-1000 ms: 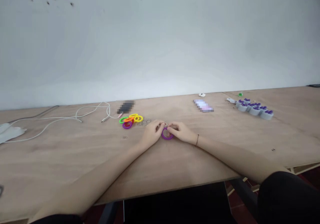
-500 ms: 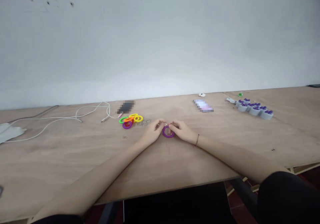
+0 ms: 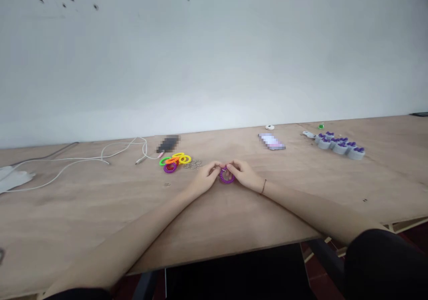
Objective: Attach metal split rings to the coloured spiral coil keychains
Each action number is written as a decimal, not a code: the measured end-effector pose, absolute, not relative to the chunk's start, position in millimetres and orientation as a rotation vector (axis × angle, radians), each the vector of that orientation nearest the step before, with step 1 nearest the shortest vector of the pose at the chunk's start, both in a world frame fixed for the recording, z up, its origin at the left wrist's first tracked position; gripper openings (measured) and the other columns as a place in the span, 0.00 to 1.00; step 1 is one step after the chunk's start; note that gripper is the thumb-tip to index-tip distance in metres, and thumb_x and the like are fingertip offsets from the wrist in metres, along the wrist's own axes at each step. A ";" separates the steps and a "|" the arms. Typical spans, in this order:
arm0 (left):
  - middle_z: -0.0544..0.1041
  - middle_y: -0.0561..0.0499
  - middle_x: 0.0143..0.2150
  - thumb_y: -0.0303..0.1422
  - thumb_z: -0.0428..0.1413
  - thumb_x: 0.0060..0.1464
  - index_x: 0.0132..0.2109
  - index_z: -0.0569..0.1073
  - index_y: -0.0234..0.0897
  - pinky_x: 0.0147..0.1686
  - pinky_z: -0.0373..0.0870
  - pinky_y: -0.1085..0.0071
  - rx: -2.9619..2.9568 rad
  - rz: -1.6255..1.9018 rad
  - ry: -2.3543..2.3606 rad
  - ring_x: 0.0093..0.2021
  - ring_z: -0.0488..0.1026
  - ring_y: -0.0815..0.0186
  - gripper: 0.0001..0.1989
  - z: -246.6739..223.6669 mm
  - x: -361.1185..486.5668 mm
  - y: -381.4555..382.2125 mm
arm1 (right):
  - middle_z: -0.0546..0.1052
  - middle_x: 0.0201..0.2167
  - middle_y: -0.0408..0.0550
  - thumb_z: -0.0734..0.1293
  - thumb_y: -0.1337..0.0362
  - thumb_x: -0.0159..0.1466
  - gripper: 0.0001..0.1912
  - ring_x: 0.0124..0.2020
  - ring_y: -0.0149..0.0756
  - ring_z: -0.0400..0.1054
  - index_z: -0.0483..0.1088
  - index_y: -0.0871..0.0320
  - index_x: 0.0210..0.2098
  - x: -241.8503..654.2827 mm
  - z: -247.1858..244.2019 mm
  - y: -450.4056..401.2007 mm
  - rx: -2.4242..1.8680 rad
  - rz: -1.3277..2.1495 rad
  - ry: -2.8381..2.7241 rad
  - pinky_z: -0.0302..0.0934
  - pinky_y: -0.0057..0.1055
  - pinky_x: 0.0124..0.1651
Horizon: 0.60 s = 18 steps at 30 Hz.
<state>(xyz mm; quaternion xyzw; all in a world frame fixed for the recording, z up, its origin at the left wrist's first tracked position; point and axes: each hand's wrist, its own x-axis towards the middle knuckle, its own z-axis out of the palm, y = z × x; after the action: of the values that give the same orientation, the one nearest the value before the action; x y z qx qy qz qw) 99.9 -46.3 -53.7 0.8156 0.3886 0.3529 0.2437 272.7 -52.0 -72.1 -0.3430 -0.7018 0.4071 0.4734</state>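
Note:
A purple plastic spiral band (image 3: 227, 177) lies on the plywood, partly covered by both hands. My left hand (image 3: 204, 177) comes in from the left, and its fingertips pinch the top of the band. My right hand (image 3: 243, 175), with a thin dark cord around its wrist, pinches the band from the other side. The fingertips nearly meet, and whatever lies between them is hidden. Just left of my left hand are a few linked metal key rings (image 3: 193, 164), next to a heap of spiral bands (image 3: 174, 161) in green, orange, yellow and purple.
The light plywood tabletop (image 3: 100, 211) ends against a white wall. A white cable (image 3: 110, 158) and a pixelated dark object (image 3: 168, 144) lie at the back left. At the back right are a pixelated pale object (image 3: 272, 141) and several grey cups with purple tops (image 3: 340, 147).
The purple band has moved slightly to the right with my hands. My fingertips have drawn closer together over its top, covering more of it.

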 end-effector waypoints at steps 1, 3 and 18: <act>0.75 0.52 0.39 0.34 0.44 0.57 0.42 0.70 0.37 0.41 0.67 0.70 2.212 0.964 1.053 0.39 0.71 0.66 0.12 -52.9 100.3 -47.1 | 0.71 0.25 0.44 0.58 0.53 0.61 0.15 0.28 0.32 0.66 0.66 0.60 0.33 272.9 -71.0 -52.5 -0.845 0.988 -1.714 0.61 0.31 0.36; 0.75 0.51 0.41 0.36 0.44 0.57 0.44 0.70 0.37 0.42 0.67 0.70 2.188 0.961 1.031 0.41 0.71 0.66 0.14 -51.6 101.2 -48.4 | 0.71 0.25 0.44 0.58 0.53 0.61 0.16 0.30 0.32 0.66 0.66 0.59 0.33 273.3 -68.9 -53.6 -0.844 0.983 -1.713 0.61 0.31 0.37; 0.73 0.48 0.45 0.34 0.47 0.54 0.42 0.72 0.38 0.50 0.62 0.62 2.524 0.801 1.309 0.47 0.68 0.60 0.12 -59.2 100.2 -43.7 | 0.73 0.28 0.47 0.57 0.55 0.61 0.13 0.32 0.34 0.68 0.62 0.59 0.32 294.9 -84.3 -9.5 -1.080 0.803 -1.531 0.61 0.32 0.39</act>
<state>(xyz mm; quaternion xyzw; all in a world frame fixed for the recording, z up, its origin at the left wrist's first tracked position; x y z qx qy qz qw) 100.2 -43.7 -59.2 0.8506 0.4413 0.2700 0.0938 294.9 -9.5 -84.3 -0.4514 -0.6398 0.3356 0.5237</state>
